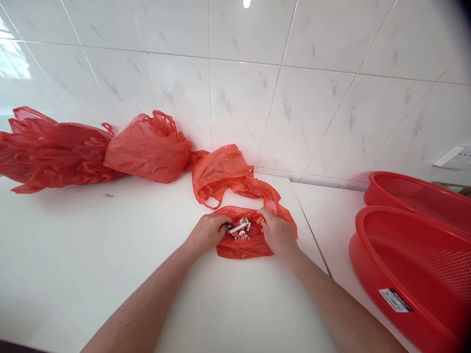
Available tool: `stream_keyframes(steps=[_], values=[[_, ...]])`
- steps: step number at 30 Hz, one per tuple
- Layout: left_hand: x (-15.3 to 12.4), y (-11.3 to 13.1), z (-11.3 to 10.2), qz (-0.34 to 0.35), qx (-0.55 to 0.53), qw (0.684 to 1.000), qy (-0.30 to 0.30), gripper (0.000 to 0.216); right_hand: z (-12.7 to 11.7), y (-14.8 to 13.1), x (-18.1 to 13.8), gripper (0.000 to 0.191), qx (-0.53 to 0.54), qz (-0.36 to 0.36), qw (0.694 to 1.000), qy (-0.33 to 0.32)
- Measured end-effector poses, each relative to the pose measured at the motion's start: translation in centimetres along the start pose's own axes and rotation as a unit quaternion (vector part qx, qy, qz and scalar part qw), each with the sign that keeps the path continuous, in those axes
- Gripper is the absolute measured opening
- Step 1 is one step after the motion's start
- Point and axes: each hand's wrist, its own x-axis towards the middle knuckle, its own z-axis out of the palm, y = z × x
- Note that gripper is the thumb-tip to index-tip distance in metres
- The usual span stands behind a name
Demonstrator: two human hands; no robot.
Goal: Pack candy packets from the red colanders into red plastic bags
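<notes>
A red plastic bag (243,251) lies on the white table, its mouth spread between my two hands. Inside it several small printed wrapped packets (243,229) show, dark red and white with lettering. My left hand (209,230) is closed on the left edge of the mouth, its fingertips partly hidden inside. On the opposite side my right hand (278,233) pinches the bag's right edge, thumb and fingers curled in. Just behind, a crumpled red plastic bag (221,169) rests against the tiled wall and trails towards the one I hold.
A filled red bag (149,152) and a heap of red bags (62,154) stand along the wall at the left. Two red plastic baskets, one nearer (362,250) and one farther (377,193), sit at the right. A small scrap (108,196) lies on the white table (110,255).
</notes>
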Motion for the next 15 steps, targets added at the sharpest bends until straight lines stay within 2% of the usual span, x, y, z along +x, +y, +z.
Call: stream_keyframes(steps=[6,15], values=[[0.03,-0.02,0.02,0.004,0.001,1.0,0.001,0.041,0.0,0.03,-0.01,0.036,-0.003,0.011,1.0,-0.006],[0.09,-0.27,0.14,0.006,-0.004,1.0,0.0,0.042,0.53,0.22,0.06,0.025,0.012,0.003,0.999,0.038]])
